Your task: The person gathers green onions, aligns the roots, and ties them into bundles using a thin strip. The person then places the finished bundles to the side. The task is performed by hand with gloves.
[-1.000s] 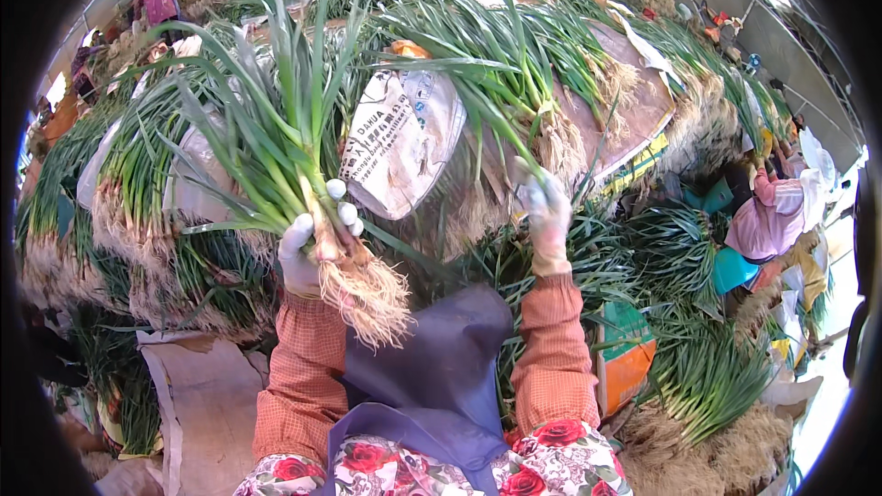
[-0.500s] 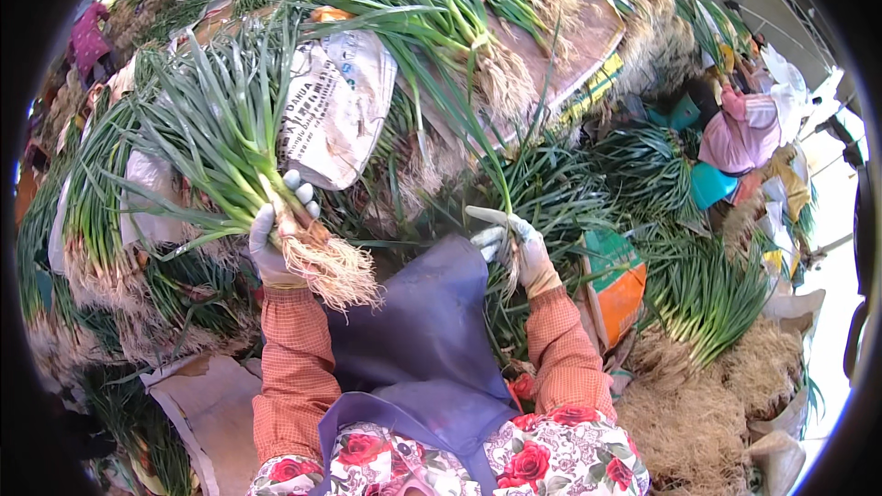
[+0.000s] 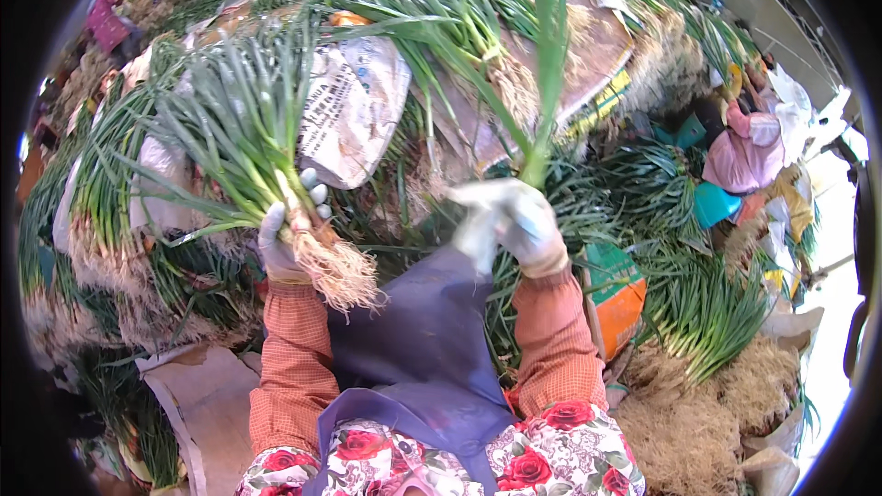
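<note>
A bunch of green onions (image 3: 248, 147) sits in the left hand (image 3: 287, 241), which is gloved in white and clenched around the stalks just above the roots; the tangled pale roots (image 3: 340, 271) hang out below the fist toward the person's lap, and the green leaves fan up and away to the left. The right hand (image 3: 514, 220), also in a white glove, is closed on a few loose green stalks (image 3: 549, 64) that rise straight up from its fingers — the two hands are apart, level with each other. Between and below them lies a dark blue apron (image 3: 413, 331) over the person's lap, with orange checked sleeves (image 3: 292, 367) and a floral garment (image 3: 551, 450) at the lower edge. Just beyond the left hand a crumpled sheet of printed paper (image 3: 354, 106) rests on heaps of more green onions (image 3: 459, 9). To the right of the right hand lies an orange and green carton (image 3: 620, 289), then further bundles with their root ends (image 3: 698, 422) piled together — and a pink cloth bundle (image 3: 744, 156) farther off.
</note>
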`<state>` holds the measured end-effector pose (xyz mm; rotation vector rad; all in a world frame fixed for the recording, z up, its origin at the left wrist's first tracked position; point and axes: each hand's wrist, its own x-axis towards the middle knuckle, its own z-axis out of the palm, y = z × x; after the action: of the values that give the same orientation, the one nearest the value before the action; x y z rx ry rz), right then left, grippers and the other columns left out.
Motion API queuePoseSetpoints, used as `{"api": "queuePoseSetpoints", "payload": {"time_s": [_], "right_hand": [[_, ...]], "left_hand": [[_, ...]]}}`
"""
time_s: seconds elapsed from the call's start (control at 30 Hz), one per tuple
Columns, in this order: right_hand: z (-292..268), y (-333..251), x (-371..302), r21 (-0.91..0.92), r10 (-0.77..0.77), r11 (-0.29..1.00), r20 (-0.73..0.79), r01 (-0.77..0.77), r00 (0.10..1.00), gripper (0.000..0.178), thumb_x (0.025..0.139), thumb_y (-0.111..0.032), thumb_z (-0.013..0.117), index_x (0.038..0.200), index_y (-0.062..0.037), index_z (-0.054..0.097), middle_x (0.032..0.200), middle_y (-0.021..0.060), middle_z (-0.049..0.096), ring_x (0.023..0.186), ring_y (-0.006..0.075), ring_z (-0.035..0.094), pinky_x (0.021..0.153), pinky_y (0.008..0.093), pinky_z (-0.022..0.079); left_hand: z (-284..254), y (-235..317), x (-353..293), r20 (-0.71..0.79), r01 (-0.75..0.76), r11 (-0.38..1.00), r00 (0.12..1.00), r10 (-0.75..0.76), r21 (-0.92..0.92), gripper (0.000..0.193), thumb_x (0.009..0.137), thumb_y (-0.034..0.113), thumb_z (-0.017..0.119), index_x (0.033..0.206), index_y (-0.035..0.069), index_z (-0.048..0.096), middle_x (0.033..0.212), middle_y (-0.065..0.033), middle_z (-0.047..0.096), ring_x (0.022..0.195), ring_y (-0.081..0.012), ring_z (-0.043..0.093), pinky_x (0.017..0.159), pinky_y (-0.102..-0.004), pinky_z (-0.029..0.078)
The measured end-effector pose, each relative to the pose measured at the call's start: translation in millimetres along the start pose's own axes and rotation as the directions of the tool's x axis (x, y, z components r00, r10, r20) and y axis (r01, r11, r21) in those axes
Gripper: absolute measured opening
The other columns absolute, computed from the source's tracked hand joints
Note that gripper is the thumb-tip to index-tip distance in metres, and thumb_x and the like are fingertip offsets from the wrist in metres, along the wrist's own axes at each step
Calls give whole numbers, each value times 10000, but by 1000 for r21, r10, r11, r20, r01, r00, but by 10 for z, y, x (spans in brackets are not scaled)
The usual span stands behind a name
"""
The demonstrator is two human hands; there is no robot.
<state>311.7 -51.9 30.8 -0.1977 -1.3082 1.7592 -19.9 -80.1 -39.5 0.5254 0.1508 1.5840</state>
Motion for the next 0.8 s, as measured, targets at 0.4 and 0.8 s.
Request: {"api": "queuePoseSetpoints", "payload": {"time_s": [0.4, 0.8], "right_hand": [[430, 714, 731, -8, 477, 878, 104, -479, 873, 436, 907, -70, 538, 1340, -20, 512, 906, 39, 672, 648, 67, 529, 606, 193, 419], [-24, 793, 601, -769, 577, 384, -232, -511, 783, 188, 958, -206, 559, 976, -51, 664, 688, 40, 613, 495, 110, 524, 463, 268, 420]], "left_hand": [[101, -133, -253, -150, 111, 994, 983, -109, 3, 591, 849, 215, 621, 1357, -28, 442, 1296, -238, 546, 1215, -355, 516, 1001, -526, 449], [156, -242, -163, -31, -10, 999, 999, 9, -34, 507, 858, 203, 614, 1282, -52, 507, 1239, -184, 600, 1304, -369, 465, 1103, -515, 362]]}}
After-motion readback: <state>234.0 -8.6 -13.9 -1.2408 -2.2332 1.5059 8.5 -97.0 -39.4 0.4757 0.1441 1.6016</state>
